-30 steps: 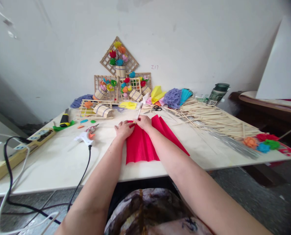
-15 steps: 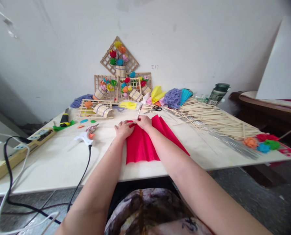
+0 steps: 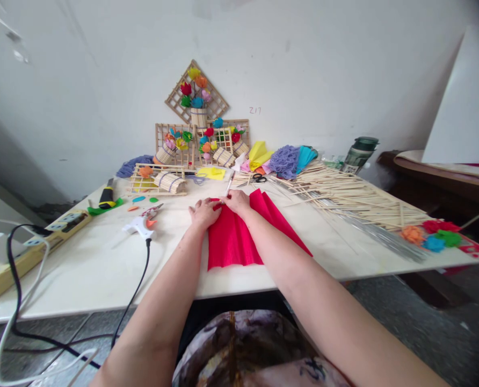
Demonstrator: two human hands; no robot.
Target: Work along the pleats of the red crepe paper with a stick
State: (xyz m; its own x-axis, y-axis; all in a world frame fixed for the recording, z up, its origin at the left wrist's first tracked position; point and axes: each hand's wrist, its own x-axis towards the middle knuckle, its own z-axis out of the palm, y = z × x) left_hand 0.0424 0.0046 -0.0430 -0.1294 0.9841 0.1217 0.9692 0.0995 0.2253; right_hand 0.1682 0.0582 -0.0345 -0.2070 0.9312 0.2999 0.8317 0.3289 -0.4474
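A sheet of red crepe paper lies on the table in front of me, its folds running lengthwise. My left hand rests on its far left corner, fingers spread and bent, pressing down. Close beside it, my right hand is closed on a slim white pen that sticks up and away from me. The pen's lower end is hidden by the fingers. Something small between the two hands is too tiny to make out.
A white glue gun lies left, its black cord crossing the table edge. Further left are a box cutter and a power strip. Behind stand lattice frames with paper flowers. Scissors, thin sticks and wires lie right.
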